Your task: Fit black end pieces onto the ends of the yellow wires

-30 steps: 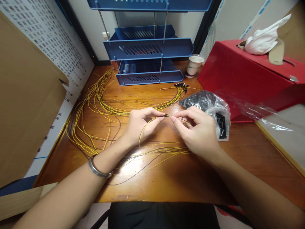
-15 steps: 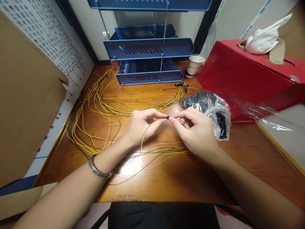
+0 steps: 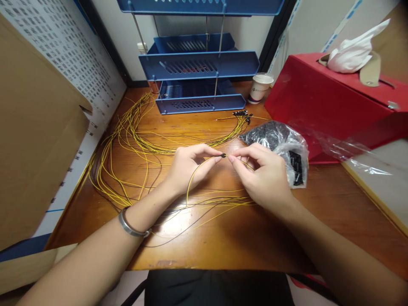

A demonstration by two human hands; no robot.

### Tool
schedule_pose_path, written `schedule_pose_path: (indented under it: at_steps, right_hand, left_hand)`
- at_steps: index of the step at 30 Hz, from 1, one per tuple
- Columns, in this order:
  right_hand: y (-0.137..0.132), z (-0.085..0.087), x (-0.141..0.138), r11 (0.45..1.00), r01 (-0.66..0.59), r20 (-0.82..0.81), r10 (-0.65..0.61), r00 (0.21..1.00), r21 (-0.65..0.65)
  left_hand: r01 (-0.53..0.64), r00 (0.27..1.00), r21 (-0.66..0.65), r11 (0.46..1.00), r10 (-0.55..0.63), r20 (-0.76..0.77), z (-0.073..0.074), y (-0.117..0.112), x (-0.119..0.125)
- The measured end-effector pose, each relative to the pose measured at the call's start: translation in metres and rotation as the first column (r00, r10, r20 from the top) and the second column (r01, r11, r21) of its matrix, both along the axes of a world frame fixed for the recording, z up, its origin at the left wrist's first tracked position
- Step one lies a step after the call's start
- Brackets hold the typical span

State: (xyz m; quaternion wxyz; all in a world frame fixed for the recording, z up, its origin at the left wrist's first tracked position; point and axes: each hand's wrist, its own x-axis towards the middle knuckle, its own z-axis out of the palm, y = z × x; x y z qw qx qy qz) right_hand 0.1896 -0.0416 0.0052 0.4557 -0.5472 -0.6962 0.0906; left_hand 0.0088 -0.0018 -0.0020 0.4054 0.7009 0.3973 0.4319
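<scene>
Thumb and forefinger of my left hand [image 3: 193,168] pinch a small black connector [image 3: 223,155]. Just to its right, my right hand [image 3: 259,170] pinches a thin yellow wire [image 3: 247,164] that meets the connector; a short bit of it shows between the fingertips. Another yellow wire [image 3: 190,180] curves down from beneath my left fingers. Beyond my hands lies a long bundle of yellow and dark wires [image 3: 153,147], with a cluster of black connector ends [image 3: 242,114]. More loose wires [image 3: 216,200] run under my hands.
A clear plastic bag [image 3: 277,136] of small black parts lies right of my right hand. Blue stacked trays [image 3: 199,66] stand at the back beside a paper cup [image 3: 259,88]. At the right is a red tissue box [image 3: 318,106]; cardboard [image 3: 35,127] stands at the left.
My right fingertips have drawn slightly right, away from the black connector, and a short stretch of yellow wire now shows between. My left hand has barely moved.
</scene>
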Motion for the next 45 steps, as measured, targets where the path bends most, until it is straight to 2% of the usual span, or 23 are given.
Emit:
schedule_pose_path:
  at_steps: [6,12,16,20,24,28,32,35,40,45]
  right_hand:
    - [0.0017,-0.0015,-0.0002,1.0,-0.014,0.017,0.014,1.0,-0.024]
    - [0.0008,0.0014,0.0006,0.995,-0.078,-0.031,0.076,0.997,-0.063]
    - [0.0004,0.0045,0.0005,0.99,-0.109,0.0,0.109,0.994,-0.085]
    - [0.0017,0.0031,0.0014,0.994,-0.03,-0.005,0.029,1.0,-0.102]
    - [0.0036,0.0007,0.0028,0.995,0.029,-0.011,-0.03,0.999,-0.091]
    - [0.0031,0.0014,0.003,0.994,-0.021,0.011,0.022,1.0,-0.105]
    - [0.0019,0.0035,0.0037,0.99,-0.094,0.045,0.099,0.994,-0.104]
    - [0.002,0.0043,0.0039,0.989,-0.109,0.067,0.116,0.991,-0.1]
    - [0.0025,0.003,0.0027,0.991,-0.068,0.005,0.069,0.998,-0.119]
    - [0.0022,0.0006,0.0024,0.992,-0.018,-0.042,0.013,0.999,-0.121]
  left_hand:
    - [0.033,0.999,-0.006,0.999,-0.033,-0.007,0.0005,-0.002,0.0011]
    - [0.076,0.993,-0.14,0.987,-0.063,0.098,0.0034,-0.0011,0.003]
    - [0.113,0.988,-0.167,0.98,-0.093,0.123,0.0035,0.0014,0.0033]
    - [0.052,0.995,-0.16,0.986,-0.037,0.092,0.0018,0.0024,0.003]
    - [0.034,0.999,-0.063,0.997,-0.035,-0.004,0.0009,0.0015,0.0015]
    - [0.112,0.993,-0.003,0.994,-0.112,-0.032,0.002,0.0012,-0.0002]
    - [0.193,0.978,-0.034,0.981,-0.195,-0.07,0.0034,0.0011,-0.0014]
    - [0.212,0.971,-0.062,0.975,-0.217,-0.1,0.0036,0.0012,-0.0015]
    - [0.116,0.985,-0.032,0.993,-0.12,-0.125,0.0018,0.003,-0.0013]
    - [0.044,0.997,-0.009,0.999,-0.045,-0.067,-0.0005,0.0047,-0.0008]
